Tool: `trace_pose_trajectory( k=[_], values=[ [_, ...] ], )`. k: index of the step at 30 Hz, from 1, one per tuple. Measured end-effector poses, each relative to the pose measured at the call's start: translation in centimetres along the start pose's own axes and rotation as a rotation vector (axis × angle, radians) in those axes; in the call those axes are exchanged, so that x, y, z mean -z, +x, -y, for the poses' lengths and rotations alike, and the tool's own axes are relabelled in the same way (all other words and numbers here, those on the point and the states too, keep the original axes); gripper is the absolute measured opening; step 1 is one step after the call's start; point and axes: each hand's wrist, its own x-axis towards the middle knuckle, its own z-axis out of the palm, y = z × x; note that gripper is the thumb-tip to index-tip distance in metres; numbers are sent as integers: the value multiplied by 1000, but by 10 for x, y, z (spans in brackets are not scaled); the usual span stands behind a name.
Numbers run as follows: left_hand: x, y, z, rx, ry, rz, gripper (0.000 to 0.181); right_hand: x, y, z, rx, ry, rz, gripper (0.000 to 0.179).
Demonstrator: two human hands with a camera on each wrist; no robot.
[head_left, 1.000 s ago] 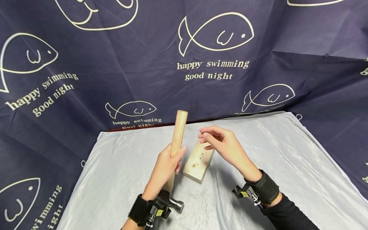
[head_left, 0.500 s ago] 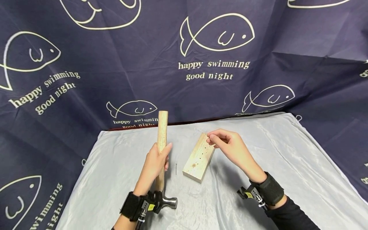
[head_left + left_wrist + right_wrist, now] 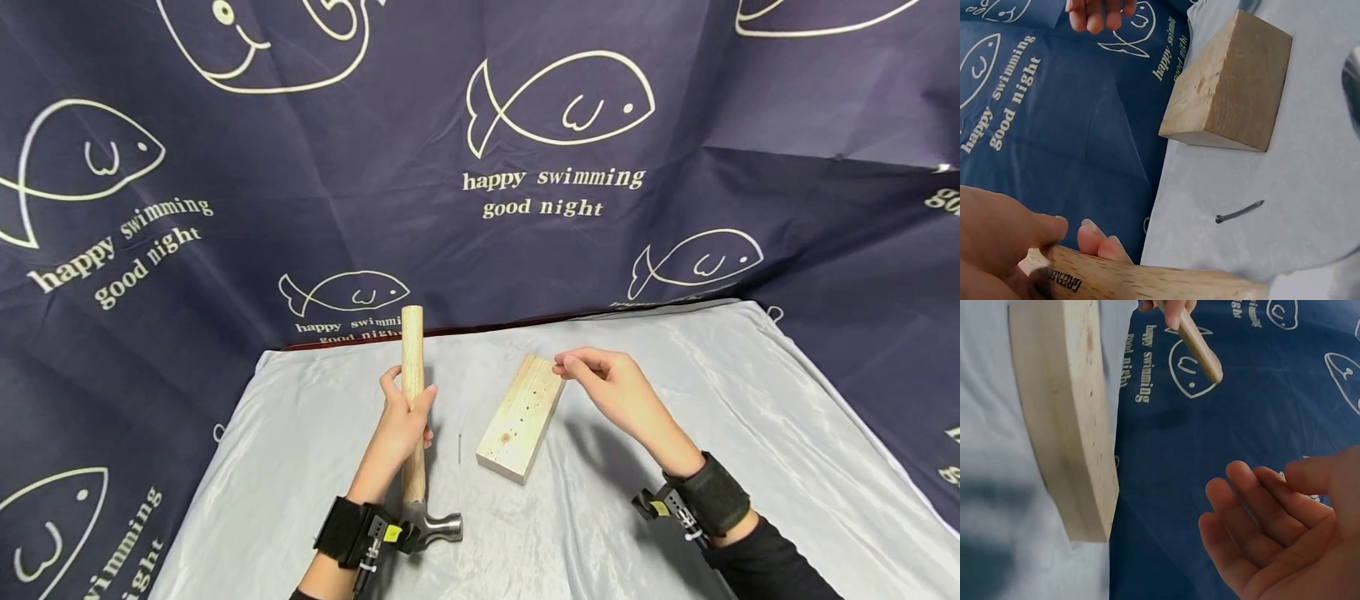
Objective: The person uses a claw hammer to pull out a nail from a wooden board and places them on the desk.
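My left hand point(image 3: 401, 423) grips the wooden handle of a claw hammer point(image 3: 413, 367), fingers and thumb round it. Its metal head is down near the cloth, the handle end pointing away from me. In the left wrist view, printed letters show on the handle point(image 3: 1147, 278). A nail point(image 3: 460, 448) lies on the cloth between the hammer and a wooden block point(image 3: 517, 417). Dark holes run in a row along the block's top. By its far right corner hovers my right hand point(image 3: 611, 387); the right wrist view shows its fingers point(image 3: 1244, 515) loosely bent, with nothing seen between them.
A pale grey cloth point(image 3: 660, 517) covers the table. Behind it hangs a dark blue curtain point(image 3: 420, 183) printed with fish and lettering, close along the table's far edge. Each wrist wears a black strap point(image 3: 705, 493) with a small camera.
My left hand has moved left with the hammer, now more upright in view, and the nail beside it has come into sight. My right hand has shifted right, off the block's far end.
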Motion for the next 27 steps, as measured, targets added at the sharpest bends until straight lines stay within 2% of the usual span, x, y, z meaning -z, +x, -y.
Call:
trace_pose_trajectory(
  k=[4,6,10,13,17,20,27],
  values=[
    [2,2,6,-28,41,6,64,2,0,-8,-2,-47,-18,29],
    [2,4,10,-47,115,-1,61,3,0,-10,-5,-61,-31,30],
    [2,6,17,-75,334,-51,57,4,1,-12,-3,-66,-34,32],
    [2,8,22,-60,456,-78,56,4,2,-12,8,-96,-43,35],
    [2,10,26,-5,524,-61,60,7,2,-12,23,-148,-66,44],
    [1,10,28,30,551,-38,64,8,3,-12,6,-199,-66,54],
    [-2,8,29,44,584,-23,67,8,6,-20,-34,-331,-83,70]
  ],
)
